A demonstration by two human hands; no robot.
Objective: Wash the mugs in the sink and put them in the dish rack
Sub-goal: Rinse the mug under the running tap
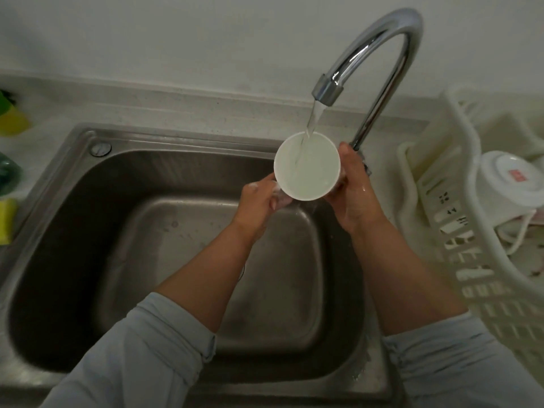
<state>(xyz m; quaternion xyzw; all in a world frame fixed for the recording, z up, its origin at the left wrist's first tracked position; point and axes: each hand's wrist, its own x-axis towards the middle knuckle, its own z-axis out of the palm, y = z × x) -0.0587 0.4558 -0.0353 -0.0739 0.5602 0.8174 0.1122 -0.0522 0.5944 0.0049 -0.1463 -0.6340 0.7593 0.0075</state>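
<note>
A white mug [312, 172] stands upright under the chrome tap [379, 63], above the steel sink [88, 201]. Water runs from the spout into the mug, which is nearly full. My left hand [260, 201] grips the mug's left side near the handle, with soap foam on the fingers. My right hand [351, 187] curls round the mug's right side, wet. A second white mug [509, 184] lies upside down in the cream plastic dish rack [459, 219] at the right.
Yellow and green sponges and a green object [8, 172] sit on the counter at the left edge. A wall runs behind the sink. The sink basin below the hands holds no dishes that I can see.
</note>
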